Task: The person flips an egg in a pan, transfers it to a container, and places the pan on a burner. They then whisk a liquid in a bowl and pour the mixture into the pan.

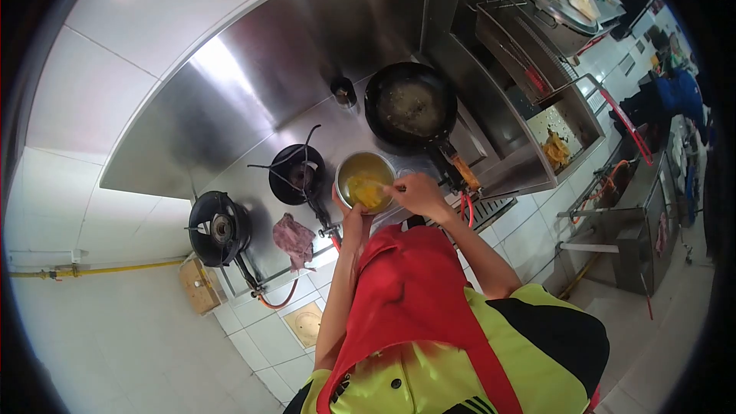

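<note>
My left hand (352,218) grips the near left side of a metal bowl (363,162) and holds it in front of my apron. A yellow mixture that looks like beaten egg (365,191) lies inside. My right hand (418,195) is closed at the bowl's right rim, its fingers pinched over the mixture. What they hold is too small and blurred to name. Just beyond the bowl, to the right, a black frying pan (409,72) with a worn handle (464,172) sits at the back, with oily-looking liquid in it.
Left of the bowl stand a black gas burner (287,192) and another burner (220,229). A crumpled cloth (294,239) lies between them. A dark cup (343,92) stands near the steel backsplash. At right is a steel fryer unit (498,119) with fried food (556,150) in its tray.
</note>
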`<action>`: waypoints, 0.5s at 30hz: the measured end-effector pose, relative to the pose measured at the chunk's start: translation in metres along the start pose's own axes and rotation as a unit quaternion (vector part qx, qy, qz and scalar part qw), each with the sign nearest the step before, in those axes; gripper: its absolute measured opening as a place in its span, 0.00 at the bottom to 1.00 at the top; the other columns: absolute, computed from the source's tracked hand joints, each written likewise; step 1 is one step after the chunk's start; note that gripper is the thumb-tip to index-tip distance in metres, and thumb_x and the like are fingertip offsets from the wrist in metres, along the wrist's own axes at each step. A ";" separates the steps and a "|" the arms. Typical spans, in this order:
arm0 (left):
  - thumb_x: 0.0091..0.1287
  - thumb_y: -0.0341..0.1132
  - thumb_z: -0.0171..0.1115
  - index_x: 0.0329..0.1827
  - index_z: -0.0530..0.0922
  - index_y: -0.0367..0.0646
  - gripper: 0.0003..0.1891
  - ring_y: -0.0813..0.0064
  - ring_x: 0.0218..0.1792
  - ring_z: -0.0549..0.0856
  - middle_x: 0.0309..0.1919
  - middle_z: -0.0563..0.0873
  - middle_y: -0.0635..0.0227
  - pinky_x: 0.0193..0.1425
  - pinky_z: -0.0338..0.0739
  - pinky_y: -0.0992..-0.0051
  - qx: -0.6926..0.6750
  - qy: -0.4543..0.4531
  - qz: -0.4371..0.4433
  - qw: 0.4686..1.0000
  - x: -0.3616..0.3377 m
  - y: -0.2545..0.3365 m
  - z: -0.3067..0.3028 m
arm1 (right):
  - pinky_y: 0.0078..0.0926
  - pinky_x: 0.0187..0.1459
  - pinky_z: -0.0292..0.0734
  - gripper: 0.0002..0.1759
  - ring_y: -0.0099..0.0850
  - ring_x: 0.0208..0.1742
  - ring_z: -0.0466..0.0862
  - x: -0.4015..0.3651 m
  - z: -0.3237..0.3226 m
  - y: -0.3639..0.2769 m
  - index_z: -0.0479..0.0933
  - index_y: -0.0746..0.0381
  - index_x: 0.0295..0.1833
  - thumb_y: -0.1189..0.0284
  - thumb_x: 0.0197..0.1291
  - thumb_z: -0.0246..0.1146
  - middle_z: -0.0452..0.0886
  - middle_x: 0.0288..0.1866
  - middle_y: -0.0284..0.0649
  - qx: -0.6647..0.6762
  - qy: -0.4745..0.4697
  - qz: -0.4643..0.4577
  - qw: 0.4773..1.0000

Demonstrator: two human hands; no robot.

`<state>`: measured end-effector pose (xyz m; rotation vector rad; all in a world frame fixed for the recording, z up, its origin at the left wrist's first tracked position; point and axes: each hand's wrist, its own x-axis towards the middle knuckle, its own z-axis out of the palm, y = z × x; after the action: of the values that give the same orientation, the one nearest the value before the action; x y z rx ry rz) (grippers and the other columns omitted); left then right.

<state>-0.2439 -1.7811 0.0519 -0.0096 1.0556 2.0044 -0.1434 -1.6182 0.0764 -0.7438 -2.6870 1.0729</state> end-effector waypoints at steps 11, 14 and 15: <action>0.55 0.14 0.46 0.76 0.47 0.75 0.49 0.49 0.68 0.72 0.73 0.59 0.56 0.67 0.75 0.45 -0.049 0.037 0.009 0.998 -0.007 0.002 -0.009 | 0.45 0.46 0.80 0.24 0.48 0.41 0.87 -0.005 -0.043 -0.003 0.88 0.58 0.40 0.48 0.64 0.62 0.87 0.35 0.47 0.032 -0.020 0.180 0.983; 0.56 0.15 0.47 0.77 0.46 0.75 0.50 0.50 0.67 0.72 0.72 0.60 0.56 0.68 0.73 0.44 -0.067 0.043 0.014 0.997 -0.008 0.006 -0.017 | 0.44 0.53 0.79 0.23 0.49 0.55 0.84 -0.006 -0.050 0.076 0.80 0.60 0.52 0.53 0.61 0.67 0.84 0.53 0.54 -0.151 0.144 0.185 0.960; 0.56 0.15 0.47 0.77 0.46 0.73 0.49 0.51 0.66 0.73 0.71 0.62 0.56 0.68 0.73 0.45 -0.054 0.048 0.020 0.997 -0.008 0.009 -0.019 | 0.43 0.55 0.78 0.26 0.48 0.58 0.82 -0.007 -0.051 0.099 0.77 0.61 0.55 0.54 0.60 0.68 0.82 0.57 0.55 -0.253 0.134 0.224 0.931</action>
<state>-0.2517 -1.8016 0.0484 -0.1432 1.0129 2.1137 -0.0824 -1.5295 0.0463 -1.5228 -2.6209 0.2754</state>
